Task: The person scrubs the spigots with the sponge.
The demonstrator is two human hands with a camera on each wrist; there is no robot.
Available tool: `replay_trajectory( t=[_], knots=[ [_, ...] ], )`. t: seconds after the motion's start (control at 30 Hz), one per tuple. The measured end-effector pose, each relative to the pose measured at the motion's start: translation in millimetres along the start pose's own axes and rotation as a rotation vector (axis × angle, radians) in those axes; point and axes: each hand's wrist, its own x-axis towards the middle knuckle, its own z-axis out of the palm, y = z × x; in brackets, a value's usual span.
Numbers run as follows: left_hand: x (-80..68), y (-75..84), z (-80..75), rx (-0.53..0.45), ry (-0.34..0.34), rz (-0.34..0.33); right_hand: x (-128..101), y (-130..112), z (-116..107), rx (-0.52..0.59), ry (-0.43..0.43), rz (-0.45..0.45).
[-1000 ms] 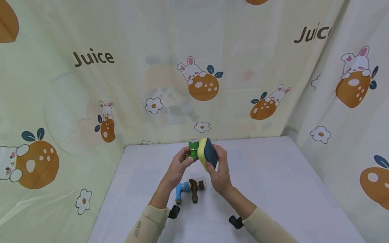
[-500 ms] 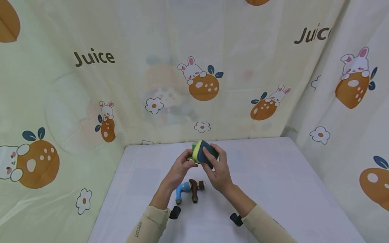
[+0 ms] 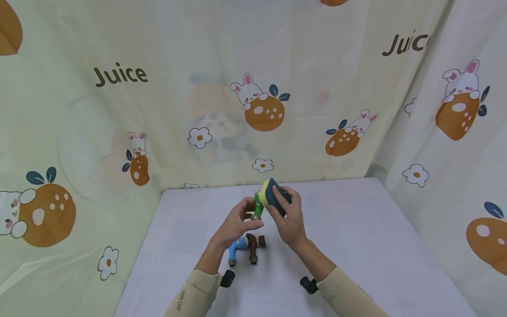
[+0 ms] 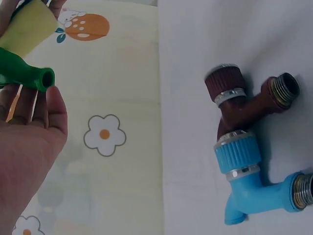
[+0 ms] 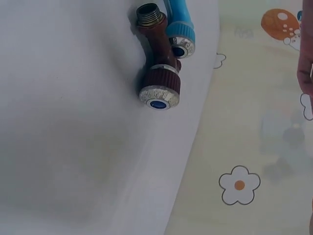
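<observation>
head: high, forward-down | wrists: close, downward | shared: brown tap

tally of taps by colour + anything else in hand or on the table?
Green tap: 1, held in the left hand
Blue tap: 1, lying on the table
Brown tap: 1, lying on the table, touching the blue one
Sponge: 1, yellow and dark blue, gripped by the right hand against the green tap
Total: 4
</observation>
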Motion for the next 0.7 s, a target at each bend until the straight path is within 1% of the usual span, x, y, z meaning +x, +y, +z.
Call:
replay_trajectory(
  t=[0.1,0.17,0.23,0.33,0.4,0.47,0.53,0.57,0.7],
  knots=[
    [1.4,-4.5,1.1,0.192,0.029,0.016,1,5,-4,0.06,-0.003,0.104],
    [2.4,-7.7,2.0,0.294,0.028,0.025,2,8,-7,0.08,-0.018,0.189],
    [3.1,-10.7,3.4,0.384,0.018,0.032,3,11,-11,0.087,-0.05,0.287],
    [4.9,-15.6,6.3,0.486,-0.011,0.049,3,19,-18,0.078,-0.088,0.43],
    [6.1,-20.2,10.1,0.568,-0.031,0.058,1,26,-23,0.074,-0.093,0.526],
    [7.8,-27.3,15.0,0.657,-0.049,0.065,-4,34,-28,0.069,-0.079,0.611],
    [9.9,-36.4,21.8,0.746,-0.064,0.069,-11,42,-33,0.059,-0.062,0.675],
    [11.4,-41.3,25.7,0.774,-0.068,0.069,-15,46,-35,0.051,-0.056,0.696],
    [17.6,-59.9,41.5,0.867,-0.069,0.046,-28,61,-44,0.014,-0.037,0.715]
  ],
)
